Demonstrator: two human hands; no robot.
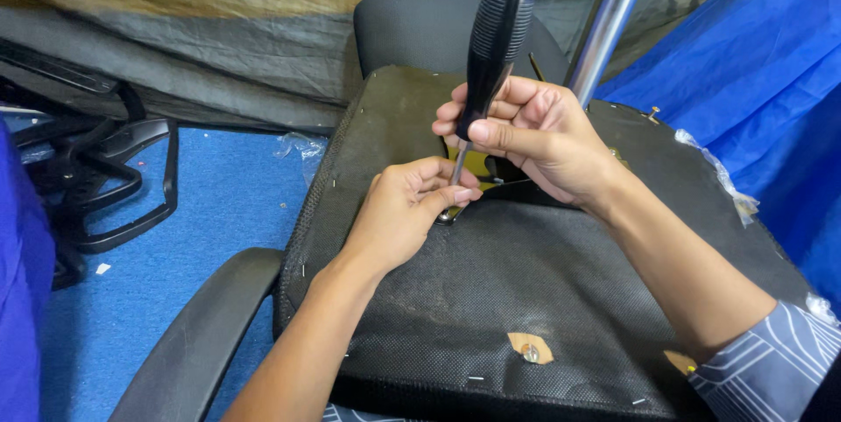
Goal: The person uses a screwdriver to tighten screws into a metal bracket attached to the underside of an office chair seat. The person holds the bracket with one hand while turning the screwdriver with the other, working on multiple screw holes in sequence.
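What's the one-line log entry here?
right hand: grips screwdriver | left hand: steadies tip | seat underside: facing up

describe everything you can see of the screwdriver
The screwdriver has a thick black handle with fine ribbing, plastic or rubber by its look, and a thin bare metal shaft. It stands nearly upright, handle tilted slightly right, tip down at a metal fitting on the underside of the upturned chair seat. The right hand wraps the lower handle, thumb across the front. The left hand pinches the shaft near the tip, which its fingers hide.
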